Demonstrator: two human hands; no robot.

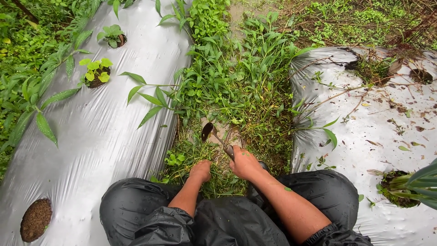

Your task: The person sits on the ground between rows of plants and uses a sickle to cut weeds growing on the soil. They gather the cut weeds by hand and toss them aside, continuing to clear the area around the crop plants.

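I crouch in the weedy furrow [236, 95] between two beds covered in silver plastic mulch [104, 127], my knees in dark rain trousers [150, 214] spread to either side so that both arms can reach the ground between them. My right hand [244, 163] has its fingers clamped round the handle of a small sickle [214, 134], whose dark curved blade points away from me and lies low over a patch of bare soil, just ahead of the hand, at the foot of the standing weeds. My left hand [200, 171] is down in the cut grass [191, 152] just beside it, fingers closed together into a fist that seems to bunch the stems, though I cannot tell how much it actually grips. Held this way, the one hand gathers while the blade sits near the roots. On the left bed, small seedlings [96, 70] grow from round holes in the sheet; one hole [36, 219] near my knee shows only brown soil. The right sheet [378, 136] is littered with twigs and dead leaves.
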